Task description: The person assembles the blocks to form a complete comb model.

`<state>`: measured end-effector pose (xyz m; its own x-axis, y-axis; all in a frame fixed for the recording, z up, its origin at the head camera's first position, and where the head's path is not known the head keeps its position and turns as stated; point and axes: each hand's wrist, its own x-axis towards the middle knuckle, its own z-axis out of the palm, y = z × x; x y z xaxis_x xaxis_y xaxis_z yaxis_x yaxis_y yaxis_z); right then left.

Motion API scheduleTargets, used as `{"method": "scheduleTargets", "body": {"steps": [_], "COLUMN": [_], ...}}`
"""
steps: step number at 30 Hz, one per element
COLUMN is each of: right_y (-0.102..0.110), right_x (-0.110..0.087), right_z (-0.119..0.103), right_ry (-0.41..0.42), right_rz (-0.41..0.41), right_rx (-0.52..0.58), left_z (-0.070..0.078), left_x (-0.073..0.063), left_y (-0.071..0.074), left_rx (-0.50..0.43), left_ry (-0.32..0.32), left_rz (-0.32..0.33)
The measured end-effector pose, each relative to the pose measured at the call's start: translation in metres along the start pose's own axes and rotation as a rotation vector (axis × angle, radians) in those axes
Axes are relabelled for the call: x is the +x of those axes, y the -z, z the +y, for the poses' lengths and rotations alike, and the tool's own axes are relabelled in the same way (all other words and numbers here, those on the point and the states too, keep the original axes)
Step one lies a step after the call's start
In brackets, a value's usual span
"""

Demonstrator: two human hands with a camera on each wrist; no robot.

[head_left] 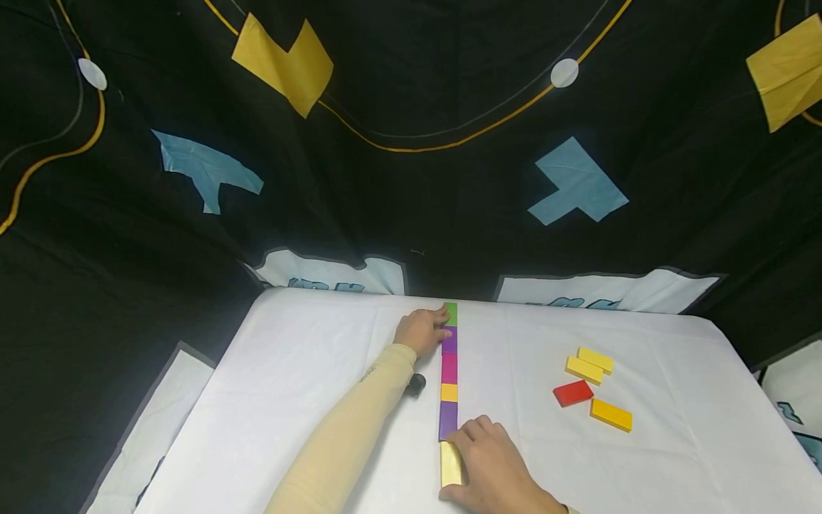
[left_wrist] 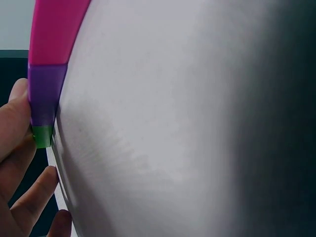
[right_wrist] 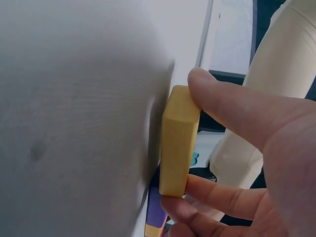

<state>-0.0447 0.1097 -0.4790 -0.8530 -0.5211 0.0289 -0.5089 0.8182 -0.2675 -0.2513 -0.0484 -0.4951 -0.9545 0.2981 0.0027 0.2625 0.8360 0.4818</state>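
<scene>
In the head view, a row of blocks runs from 12 towards 6 o'clock on the white-covered table (head_left: 526, 400): green block (head_left: 452, 314), upper purple block (head_left: 450, 340), magenta block (head_left: 449, 368), small orange block (head_left: 449, 392), lower purple block (head_left: 448, 421) and pale yellow block (head_left: 451, 464). The left hand (head_left: 420, 333) reaches in from the row's 9 o'clock side, fingers spread, touching the green and upper purple blocks. A black round object (head_left: 416, 385) shows beside the left sleeve (head_left: 353, 435), at 6 o'clock from that hand. The right hand (head_left: 494, 464), on the row's 3 o'clock side, pinches the pale yellow block lengthwise between thumb and fingers. At 2 o'clock from it lie four loose blocks: a red block (head_left: 573, 393), two yellow blocks (head_left: 584, 370) at 1 o'clock from the red one, and an amber block (head_left: 611, 415) at 4 o'clock.

In the left wrist view, the magenta block fills the 11 o'clock corner, with the upper purple and green blocks in line beneath. The thumb lies against the purple side; two fingers stand apart from the blocks, towards 7 o'clock.

In the right wrist view, the pale yellow block is central, thumb at its 1 o'clock end, fingertips at its 6 o'clock end. The lower purple block shows beyond, at 6 o'clock; whether their ends touch is hidden.
</scene>
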Motion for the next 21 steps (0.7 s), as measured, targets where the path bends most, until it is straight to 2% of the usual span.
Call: {"method": "scheduleTargets", "body": {"steps": [8, 15, 21], "right_y": [-0.001, 0.006, 0.010], "right_x": [0.000, -0.002, -0.007], "right_z": [-0.001, 0.003, 0.008], "right_ry": [-0.019, -0.062, -0.013], "right_rz": [-0.020, -0.105, -0.115], "right_rx": [-0.001, 0.075, 0.132], "left_z": [0.001, 0.000, 0.000], "left_x": [-0.001, -0.001, -0.001], "left_y": [0.001, 0.002, 0.002], "left_rx": [0.000, -0.005, -0.004], "left_ry": [0.001, -0.003, -0.002], "left_rz": [0.001, 0.003, 0.000]}}
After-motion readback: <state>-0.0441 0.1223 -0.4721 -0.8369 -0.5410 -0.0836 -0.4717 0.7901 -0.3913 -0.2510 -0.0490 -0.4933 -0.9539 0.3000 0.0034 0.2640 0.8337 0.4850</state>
